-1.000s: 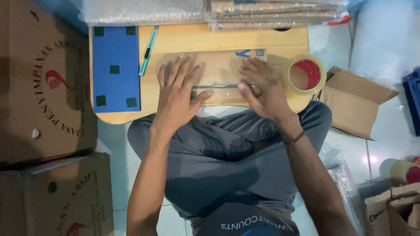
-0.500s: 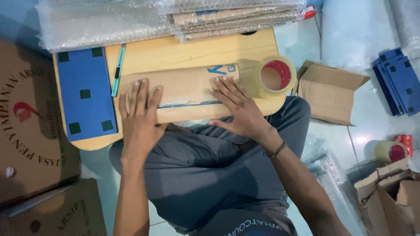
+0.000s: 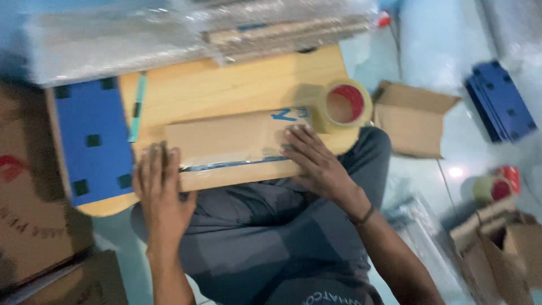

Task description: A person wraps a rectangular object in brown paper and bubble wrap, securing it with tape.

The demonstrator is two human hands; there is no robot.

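Frame was motion-blurred, so fine detail was soft. Biggest item: low wooden table (image 3: pixel 237 85) across the person's lap, light wood, rounded corners. Along its far edge lay a heap of bubble wrap (image 3: pixel 113 39) with flat cardboard pieces under it. On the table's left end sat a blue panel (image 3: pixel 90 141) with small dark squares, and a slim teal pen-like tool (image 3: pixel 135 107) lay just beside it, on bare wood. Flat brown cardboard parcel (image 3: pixel 231 144) lay on the near half of the table, long side running left to right, a taped seam along its front part, blue marking at its far right corner. Left hand (image 3: pixel 161 189) was flat, fingers extended and together, palm down on the parcel's left end and overhanging the table edge; not gripping anything. Right hand (image 3: pixel 313 161) was also open, fingers spread, pressing the parcel's right end; dark band on that wrist. Roll of brown packing tape (image 3: pixel 343 104) with a red core stood just beyond the right fingertips, touching or nearly touching the parcel corner, couldn't tell which. Off-table: open cardboard box (image 3: pixel 415 121) on the floor to the right, stack of blue panels (image 3: pixel 499 99) further right, more cartons (image 3: pixel 34 226) on the left.
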